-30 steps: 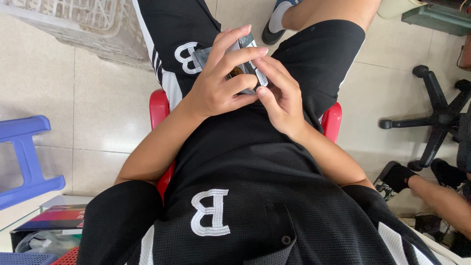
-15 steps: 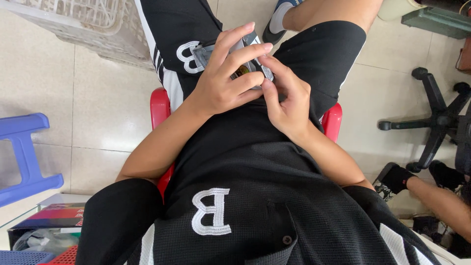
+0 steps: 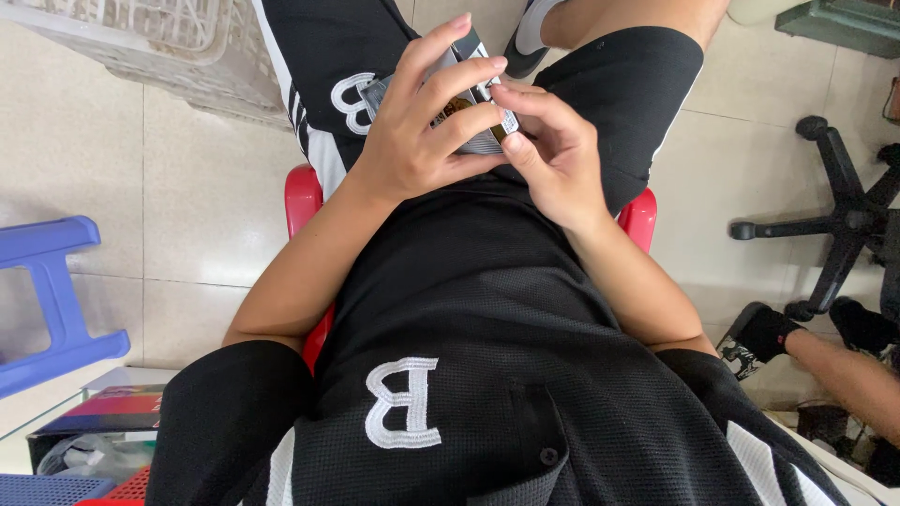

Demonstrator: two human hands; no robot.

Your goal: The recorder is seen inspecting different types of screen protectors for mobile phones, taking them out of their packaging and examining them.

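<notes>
Nearest the camera, the person's black mesh shirt [image 3: 487,375] fills the lower view, a white letter stitched on the chest. Just beyond, both forearms run up over the lap to meet at twelve o'clock. The left hand [image 3: 422,141] wraps around a small grey packet [image 3: 478,112], its fingers [image 3: 441,61] curled over the top face and holding it firmly. The right hand [image 3: 558,159] comes in from two o'clock, its fingers [image 3: 525,98] pinched narrow on the packet's near right edge. The packet sits above the black shorts [image 3: 647,94], clear of the lap. Under the person shows a red stool [image 3: 302,197]. Out at nine o'clock stands a blue plastic stool [image 3: 47,300] on the tiled floor [image 3: 187,206]. At three o'clock, a black chair base [image 3: 834,215], and below it another person's foot in a black sock [image 3: 764,333]. Far at eleven o'clock, a white plastic basket [image 3: 150,37].
</notes>
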